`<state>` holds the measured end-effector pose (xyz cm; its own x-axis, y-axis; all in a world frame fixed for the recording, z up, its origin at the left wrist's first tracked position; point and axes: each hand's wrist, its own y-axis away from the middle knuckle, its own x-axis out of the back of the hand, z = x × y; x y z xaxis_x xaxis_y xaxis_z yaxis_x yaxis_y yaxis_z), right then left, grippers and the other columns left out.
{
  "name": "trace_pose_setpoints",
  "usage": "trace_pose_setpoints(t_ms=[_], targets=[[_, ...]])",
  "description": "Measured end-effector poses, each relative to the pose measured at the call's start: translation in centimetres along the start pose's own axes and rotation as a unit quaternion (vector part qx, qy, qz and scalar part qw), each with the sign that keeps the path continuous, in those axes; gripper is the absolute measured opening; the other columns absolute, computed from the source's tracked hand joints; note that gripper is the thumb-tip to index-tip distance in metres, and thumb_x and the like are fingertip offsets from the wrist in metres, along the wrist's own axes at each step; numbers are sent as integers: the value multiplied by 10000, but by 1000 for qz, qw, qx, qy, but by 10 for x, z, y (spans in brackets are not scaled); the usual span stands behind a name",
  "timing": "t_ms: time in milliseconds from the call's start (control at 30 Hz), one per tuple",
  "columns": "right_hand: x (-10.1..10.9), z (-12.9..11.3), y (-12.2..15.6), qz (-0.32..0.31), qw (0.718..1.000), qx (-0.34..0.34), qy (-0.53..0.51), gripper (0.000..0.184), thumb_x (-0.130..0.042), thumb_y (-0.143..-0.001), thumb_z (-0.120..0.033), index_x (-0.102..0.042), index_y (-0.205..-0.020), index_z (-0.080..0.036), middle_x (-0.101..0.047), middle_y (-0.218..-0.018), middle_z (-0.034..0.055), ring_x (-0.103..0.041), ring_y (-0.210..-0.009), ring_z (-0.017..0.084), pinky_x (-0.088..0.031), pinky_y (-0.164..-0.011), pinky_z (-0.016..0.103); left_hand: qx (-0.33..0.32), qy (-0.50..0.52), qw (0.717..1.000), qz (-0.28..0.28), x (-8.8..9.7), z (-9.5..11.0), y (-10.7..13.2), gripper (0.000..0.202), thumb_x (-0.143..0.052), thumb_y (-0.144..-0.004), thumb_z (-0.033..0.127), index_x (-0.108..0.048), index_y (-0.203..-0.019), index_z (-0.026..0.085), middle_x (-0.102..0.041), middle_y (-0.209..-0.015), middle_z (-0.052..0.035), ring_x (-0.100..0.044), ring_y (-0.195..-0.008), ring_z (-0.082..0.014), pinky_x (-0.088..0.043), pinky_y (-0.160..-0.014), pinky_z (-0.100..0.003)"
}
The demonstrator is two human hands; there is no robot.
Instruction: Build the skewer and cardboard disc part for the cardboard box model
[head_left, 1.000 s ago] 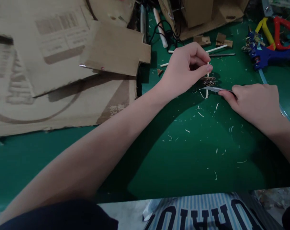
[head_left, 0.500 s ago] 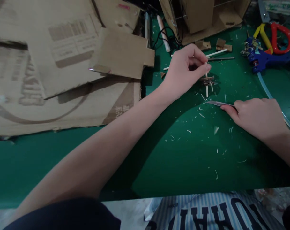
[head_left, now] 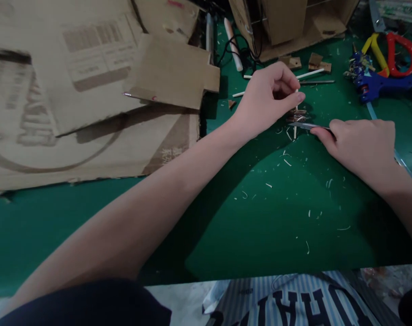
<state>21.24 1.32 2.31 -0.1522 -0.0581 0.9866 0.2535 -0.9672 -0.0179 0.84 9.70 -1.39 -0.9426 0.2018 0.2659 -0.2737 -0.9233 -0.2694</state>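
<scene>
My left hand (head_left: pixel 272 97) is closed, thumb and fingertips pinching the upper end of a thin pale stick (head_left: pixel 295 132). Small brown cardboard pieces (head_left: pixel 297 114) sit around the stick just below my fingers. In my right hand (head_left: pixel 360 147) is a slim metal craft knife (head_left: pixel 306 125), gripped with the thumb along it. Its blade points left and crosses the stick just under the cardboard; whether it cuts in, I cannot tell. Thin pale shavings (head_left: pixel 287 163) are scattered on the green table (head_left: pixel 226 235) around and below the stick.
Cardboard sheets (head_left: pixel 100 104) cover the left side. A cardboard box (head_left: pixel 283 27) stands at the back. On the right lie a blue glue gun (head_left: pixel 375 86) and scissors with red and yellow handles (head_left: pixel 401 54). Behind my left hand are small cardboard bits (head_left: pixel 316 63) and a metal rod (head_left: pixel 316 82).
My right hand has moved up, bringing the knife blade from below the stick's lower end onto the stick beneath the cardboard. My left hand keeps its pinch.
</scene>
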Motion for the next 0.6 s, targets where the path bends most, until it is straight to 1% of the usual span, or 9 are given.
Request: trace_pose_setpoints(t_ms=[67, 133, 300, 400, 467, 533, 600], targets=[[0, -3, 3, -5, 1000, -3, 2, 791, -189, -1069, -654, -755, -843, -150, -631, -634, 106, -481, -568, 180, -193, -630, 336, -20, 19, 1000, 5, 0, -2, 0, 231, -746, -850, 52, -611, -791, 230, -697, -778, 11, -725, -745, -145, -583, -676, -283], [2, -7, 8, -12, 1000, -6, 9, 765, -199, -1080, -610, -752, -829, -145, -633, -625, 108, -479, -552, 176, -190, -621, 335, -26, 19, 999, 11, 0, -1, 1, 232, -744, -850, 43, -613, -793, 226, -695, -777, 8, -720, -736, -144, -581, -672, -284], [8, -15, 18, -49, 998, -5, 38, 738, -225, -1090, -570, -761, -813, -144, -660, -628, 119, -498, -512, 172, -179, -600, 322, 4, -34, 999, 12, 0, 2, 1, 180, -743, -898, 137, -596, -847, 229, -722, -810, -10, -736, -778, -162, -604, -699, -288], [12, -17, 22, -83, 996, -7, 36, 711, -254, -1092, -562, -759, -814, -147, -669, -636, 124, -517, -509, 180, -177, -596, 316, 4, -37, 999, 18, 0, 0, 1, 172, -742, -901, 148, -595, -863, 230, -716, -805, -14, -735, -779, -167, -603, -711, -293], [14, -17, 23, -95, 995, -11, 31, 706, -260, -1093, -559, -759, -811, -146, -665, -630, 124, -520, -512, 179, -179, -603, 314, 7, -36, 999, 23, 0, -1, 0, 166, -733, -907, 157, -593, -861, 232, -713, -799, -12, -732, -780, -169, -601, -715, -297], [13, -15, 23, -87, 996, -11, 36, 735, -240, -1091, -578, -760, -805, -144, -655, -618, 124, -512, -513, 179, -180, -609, 316, 9, -33, 999, 20, 0, -2, 0, 160, -732, -911, 164, -595, -865, 232, -712, -800, -12, -735, -793, -174, -602, -718, -298], [11, -11, 21, -65, 997, -5, 42, 778, -205, -1085, -613, -758, -805, -142, -645, -610, 120, -488, -510, 175, -178, -611, 320, 9, -27, 1000, 9, 0, -2, 0, 165, -742, -909, 160, -598, -868, 230, -714, -803, -14, -740, -803, -176, -604, -718, -294]])
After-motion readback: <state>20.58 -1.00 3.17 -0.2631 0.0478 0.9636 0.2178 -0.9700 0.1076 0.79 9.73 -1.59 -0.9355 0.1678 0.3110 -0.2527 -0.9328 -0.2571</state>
